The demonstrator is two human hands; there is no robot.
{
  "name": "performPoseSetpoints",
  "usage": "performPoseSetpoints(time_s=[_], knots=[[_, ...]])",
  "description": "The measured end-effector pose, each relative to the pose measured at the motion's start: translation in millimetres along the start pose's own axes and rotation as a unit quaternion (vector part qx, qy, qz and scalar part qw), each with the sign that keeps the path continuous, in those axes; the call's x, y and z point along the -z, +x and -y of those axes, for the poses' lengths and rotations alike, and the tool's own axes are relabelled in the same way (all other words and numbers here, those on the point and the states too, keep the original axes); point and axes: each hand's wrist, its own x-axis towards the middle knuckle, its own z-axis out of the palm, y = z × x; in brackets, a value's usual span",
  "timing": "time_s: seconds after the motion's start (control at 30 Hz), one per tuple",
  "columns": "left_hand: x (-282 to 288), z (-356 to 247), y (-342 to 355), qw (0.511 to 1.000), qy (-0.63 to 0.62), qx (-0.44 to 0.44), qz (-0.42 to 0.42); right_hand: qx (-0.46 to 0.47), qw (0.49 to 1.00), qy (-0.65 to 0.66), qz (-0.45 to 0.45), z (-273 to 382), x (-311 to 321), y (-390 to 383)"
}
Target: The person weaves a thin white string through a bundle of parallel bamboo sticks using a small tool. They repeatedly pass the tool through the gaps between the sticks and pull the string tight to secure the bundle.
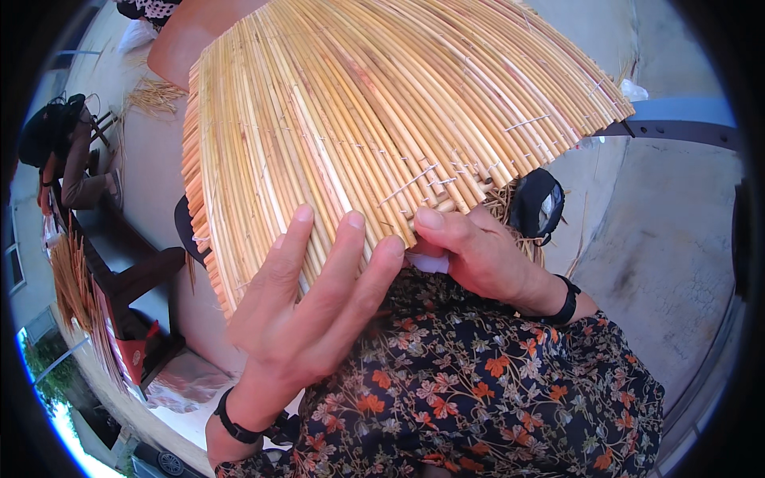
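Observation:
A mat of straw-coloured reeds [319, 119], laid side by side and stitched with thin wire, fills the upper middle of the view. My left hand [311, 295] rests on its near part, fingers spread and lying flat on the reeds; the thumb is hidden. At the near edge, my right hand [478, 247] grips the mat, thumb on top and the other fingers mostly out of sight below. A small white piece [430, 263] shows under the right thumb; its kind cannot be made out. Short wire ends stick up from the reeds just beyond that thumb.
Left of the mat sits a person in dark clothes [76, 159] beside a dark bench [143, 279] with a bundle of loose reeds [70, 271]. Reed scraps [155, 95] lie on the floor. A grey metal bar [685, 121] runs off to the right, near a black pouch-like item [537, 205].

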Motion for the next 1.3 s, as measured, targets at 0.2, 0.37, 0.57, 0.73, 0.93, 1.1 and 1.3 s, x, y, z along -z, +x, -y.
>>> performPoseSetpoints(time_s=[0.2,0.37,0.57,0.73,0.93,1.1,1.3], knots=[[-5,15,4,0.999,-0.039,0.013,0.004,0.078,0.983,0.164,0.016,-12,-4,7],[-5,37,6,0.997,-0.073,0.021,-0.003,0.081,0.982,0.161,0.058,-28,12,20],[7,89,1,0.993,-0.115,0.031,-0.018,0.17,0.808,-0.564,-0.013,-6,6,-11],[-7,102,2,0.985,-0.159,0.063,-0.025,0.336,0.709,-0.619,-0.033,29,-7,-4],[-15,95,7,0.973,-0.209,0.085,-0.038,0.333,0.683,-0.64,0.112,38,4,78],[-28,89,13,0.963,-0.244,0.109,-0.041,0.355,0.679,-0.615,0.184,40,25,96],[-36,88,16,0.953,-0.273,0.131,-0.028,0.297,0.85,-0.403,0.165,54,-2,105]])
